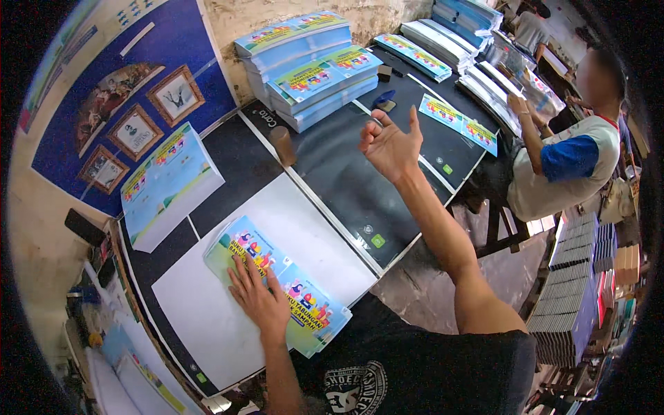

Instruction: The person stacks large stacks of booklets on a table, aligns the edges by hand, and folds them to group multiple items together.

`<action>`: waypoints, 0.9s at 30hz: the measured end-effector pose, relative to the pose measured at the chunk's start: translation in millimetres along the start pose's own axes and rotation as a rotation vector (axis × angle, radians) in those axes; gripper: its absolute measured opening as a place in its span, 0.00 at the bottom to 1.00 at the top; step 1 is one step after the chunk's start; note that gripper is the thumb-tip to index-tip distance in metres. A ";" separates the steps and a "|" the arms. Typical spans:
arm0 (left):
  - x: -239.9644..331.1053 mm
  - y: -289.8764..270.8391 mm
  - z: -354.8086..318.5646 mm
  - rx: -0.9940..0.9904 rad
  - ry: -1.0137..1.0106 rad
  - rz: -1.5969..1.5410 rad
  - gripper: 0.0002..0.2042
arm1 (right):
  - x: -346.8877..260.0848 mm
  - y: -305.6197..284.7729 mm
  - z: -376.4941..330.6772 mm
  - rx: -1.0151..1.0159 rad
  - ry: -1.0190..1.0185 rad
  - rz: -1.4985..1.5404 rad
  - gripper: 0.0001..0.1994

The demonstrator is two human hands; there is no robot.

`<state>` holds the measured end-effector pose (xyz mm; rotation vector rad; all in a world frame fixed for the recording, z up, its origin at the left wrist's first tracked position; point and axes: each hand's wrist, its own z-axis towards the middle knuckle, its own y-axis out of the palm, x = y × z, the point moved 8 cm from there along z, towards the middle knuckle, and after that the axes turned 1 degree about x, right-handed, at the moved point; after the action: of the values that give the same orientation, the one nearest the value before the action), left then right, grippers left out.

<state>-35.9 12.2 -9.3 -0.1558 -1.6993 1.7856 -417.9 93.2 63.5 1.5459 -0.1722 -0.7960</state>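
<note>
My left hand (pixel 259 297) lies flat with fingers spread on a small stack of printed cover sheets (pixel 304 280), light blue and green with cartoon figures. The stack rests at a slant on a large white board (pixel 207 311) on the table. My right hand (pixel 393 144) is raised over the black tabletop, its palm turned up. Its thumb stands apart and its fingers are loosely bent, with no object seen in them. A ring-like band shows on one finger. Nearby on the tabletop is a small dark blue object (pixel 384 100) of unclear kind.
Thick piles of the same sheets (pixel 311 76) stand against the wall, with another pile (pixel 169 183) at left. A brown cylinder (pixel 282 145) stands mid-table. One printed strip (pixel 460 124) lies at right. A co-worker (pixel 567 145) handles paper; bound stacks (pixel 564 297) fill the lower right.
</note>
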 end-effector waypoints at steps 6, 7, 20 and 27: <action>-6.3 -4.1 -6.9 0.033 0.002 -0.010 0.29 | 54.1 22.8 13.5 -0.002 0.096 -0.236 0.24; -12.4 -3.4 -10.0 0.031 -0.041 0.015 0.29 | 69.9 24.0 11.7 0.052 0.067 -0.441 0.18; -10.6 -2.8 -21.3 -0.052 -0.058 -0.041 0.36 | 205.7 -14.5 -35.1 -0.245 0.200 -1.003 0.05; -39.6 -29.4 -45.7 0.173 -0.311 -0.254 0.50 | 218.8 2.6 -52.0 -0.449 0.246 -1.353 0.16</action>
<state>29.1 28.2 -2.7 0.4151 -1.6721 1.8190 -224.5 14.7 -20.1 1.1633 1.2754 -1.5051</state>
